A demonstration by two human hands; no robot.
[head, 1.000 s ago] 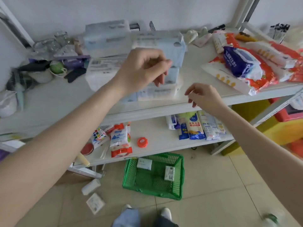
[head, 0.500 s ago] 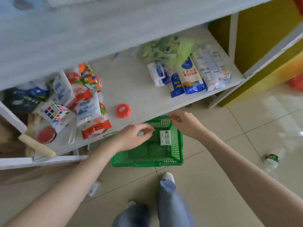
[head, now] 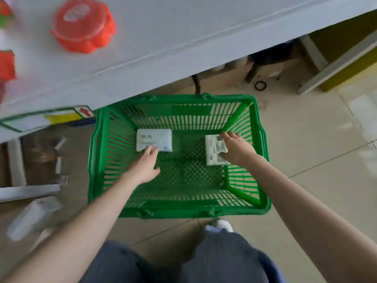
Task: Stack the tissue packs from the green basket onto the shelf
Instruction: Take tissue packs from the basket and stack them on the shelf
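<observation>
The green basket (head: 263, 172) stands on the tiled floor below the white shelf (head: 183, 37). Two white tissue packs lie on its bottom. The left pack (head: 155, 137) lies flat at the back left, and the fingertips of my left hand (head: 145, 166) touch its near edge, fingers apart. The right pack (head: 214, 148) lies against the right wall. My right hand (head: 236, 150) rests on it, thumb on its near face and fingers over its far right edge.
An orange-red lid (head: 83, 25) sits on the shelf above the basket. A white pack (head: 32, 217) and white strips lie on the floor at the left. A shelf leg (head: 334, 66) and a yellow object stand at the right. My knees fill the bottom edge.
I have bent down from the top shelf to the floor. Both hands went from the shelf stack to the basket rim and then inside, onto the two packs.
</observation>
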